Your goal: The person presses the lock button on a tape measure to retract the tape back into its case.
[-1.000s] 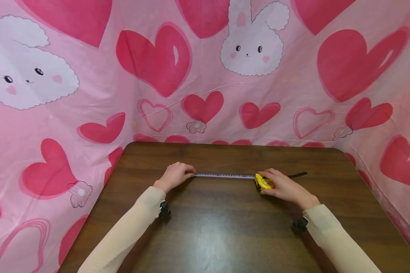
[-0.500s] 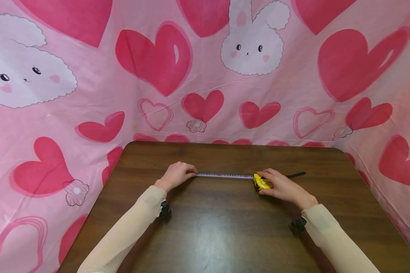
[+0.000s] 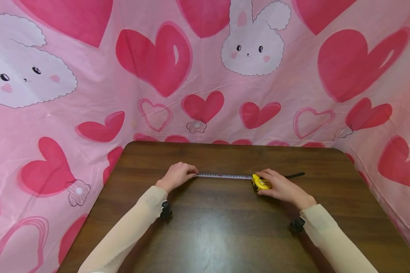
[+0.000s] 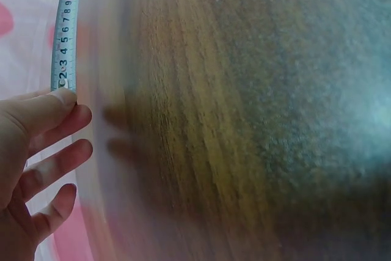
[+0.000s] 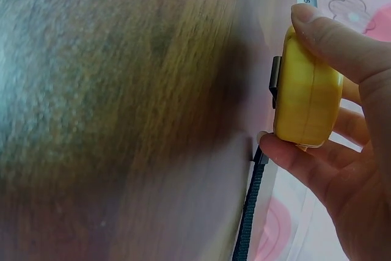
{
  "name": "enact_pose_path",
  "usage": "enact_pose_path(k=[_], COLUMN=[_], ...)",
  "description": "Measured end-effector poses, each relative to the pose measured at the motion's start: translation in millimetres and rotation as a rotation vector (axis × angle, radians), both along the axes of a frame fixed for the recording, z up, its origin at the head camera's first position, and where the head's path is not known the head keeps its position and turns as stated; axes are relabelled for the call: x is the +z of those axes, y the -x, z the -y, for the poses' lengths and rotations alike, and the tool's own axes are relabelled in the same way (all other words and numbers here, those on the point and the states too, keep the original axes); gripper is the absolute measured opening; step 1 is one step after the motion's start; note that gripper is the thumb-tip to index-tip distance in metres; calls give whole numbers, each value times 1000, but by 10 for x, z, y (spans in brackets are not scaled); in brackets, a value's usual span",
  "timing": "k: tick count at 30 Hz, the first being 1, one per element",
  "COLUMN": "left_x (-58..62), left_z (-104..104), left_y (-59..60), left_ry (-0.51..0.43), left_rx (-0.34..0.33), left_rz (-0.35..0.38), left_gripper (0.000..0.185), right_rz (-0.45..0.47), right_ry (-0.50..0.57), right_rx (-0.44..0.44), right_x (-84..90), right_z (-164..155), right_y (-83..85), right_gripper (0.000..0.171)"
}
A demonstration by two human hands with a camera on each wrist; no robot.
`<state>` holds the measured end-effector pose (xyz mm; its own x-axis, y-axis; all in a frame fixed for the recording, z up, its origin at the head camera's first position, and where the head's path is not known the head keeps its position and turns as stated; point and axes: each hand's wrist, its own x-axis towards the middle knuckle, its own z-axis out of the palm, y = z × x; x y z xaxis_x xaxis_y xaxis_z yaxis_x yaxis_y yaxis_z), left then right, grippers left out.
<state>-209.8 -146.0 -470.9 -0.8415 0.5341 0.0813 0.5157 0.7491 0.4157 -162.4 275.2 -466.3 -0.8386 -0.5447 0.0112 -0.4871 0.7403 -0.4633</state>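
Observation:
My left hand (image 3: pixel 178 175) pinches the free end of a measuring blade (image 3: pixel 225 176) between thumb and forefinger; the other fingers are spread and loosely bent. In the left wrist view, the thumb (image 4: pixel 43 111) covers the blade's very tip, just below the 2 mark. The pale, numbered blade runs straight across to a yellow tape measure (image 3: pixel 262 182). Fingers of my right hand (image 3: pixel 283 189) grip this case from the right. In the right wrist view, the thumb lies over the case's top near the blade's mouth, and a dark belt clip (image 5: pixel 275 80) shows on its side.
A black wrist strap (image 3: pixel 295 175) trails from the tape measure to the right. Underneath is a brown wood-grain table (image 3: pixel 205 223) with rounded back corners. A pink cloth (image 3: pixel 205 76) printed with hearts and rabbits hangs behind it and along both sides.
My right hand has shifted slightly left with the tape measure, and my left hand slightly right with the blade's end. The exposed blade between them is a little shorter.

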Motion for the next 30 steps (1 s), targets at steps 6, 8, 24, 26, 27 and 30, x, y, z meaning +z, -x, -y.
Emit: enact_pose_path(k=[6, 8, 24, 26, 27, 30], left_x=[8, 13, 42, 42, 42, 39], left_z=[-13, -15, -30, -29, -28, -25], left_y=[5, 7, 12, 13, 14, 17], left_ry=[2, 5, 0, 0, 0, -1], left_rx=[6, 4, -6, -8, -9, -12], left_rz=[19, 19, 34, 32, 32, 30], left_gripper=[13, 13, 14, 14, 14, 14], right_rz=[-6, -9, 1, 1, 1, 4], right_ry=[-6, -6, -5, -3, -2, 2], right_rx=[8, 11, 12, 14, 15, 13], right_x=[9, 12, 29, 29, 28, 27], right_z=[31, 41, 95, 106, 110, 120], right_y=[6, 7, 12, 12, 11, 9], right_gripper=[69, 69, 69, 69, 69, 69])
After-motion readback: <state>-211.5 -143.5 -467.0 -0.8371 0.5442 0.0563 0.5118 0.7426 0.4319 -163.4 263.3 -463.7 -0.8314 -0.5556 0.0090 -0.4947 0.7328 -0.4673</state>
